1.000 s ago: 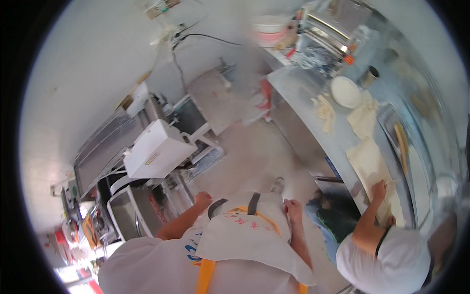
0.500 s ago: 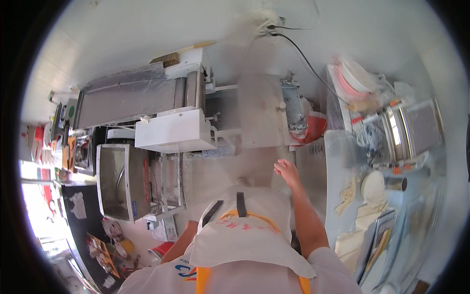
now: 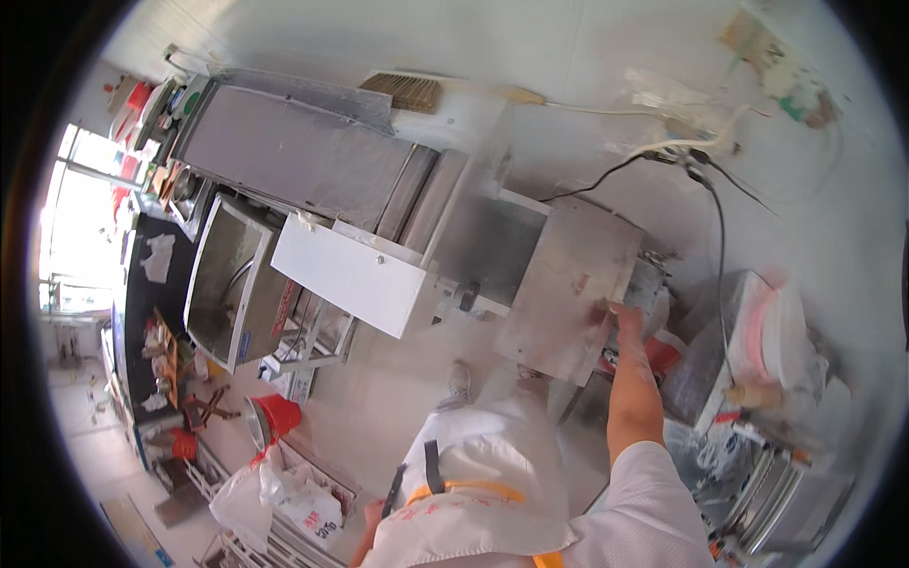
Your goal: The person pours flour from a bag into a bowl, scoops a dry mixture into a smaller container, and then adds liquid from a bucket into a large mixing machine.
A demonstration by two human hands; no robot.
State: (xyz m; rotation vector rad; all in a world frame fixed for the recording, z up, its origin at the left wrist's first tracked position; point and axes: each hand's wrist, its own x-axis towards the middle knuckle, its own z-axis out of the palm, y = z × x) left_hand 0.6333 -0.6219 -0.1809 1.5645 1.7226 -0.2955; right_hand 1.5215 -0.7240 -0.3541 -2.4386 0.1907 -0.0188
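My right hand (image 3: 622,319) reaches forward to the right edge of a flat metal panel (image 3: 568,284). Its fingers look closed where the panel's round knob sits, and they hide the knob. The panel belongs to a white-framed machine with long rollers (image 3: 431,199) and a grey sloping bed (image 3: 294,151). My left hand (image 3: 371,516) hangs low beside my apron (image 3: 492,473). Only a small part of it shows, and its fingers are hidden.
A steel bin (image 3: 227,284) stands left of the machine's white box (image 3: 350,275). On the floor are a red bucket (image 3: 275,417) and a crate with white bags (image 3: 312,516). Black cables (image 3: 721,275) hang along the wall at the right. A brush (image 3: 407,92) lies behind the machine.
My view has turned, and I am nearer the machine's right end. My right hand has gone from mid-air to the panel's edge. The left hand stays low at my side.
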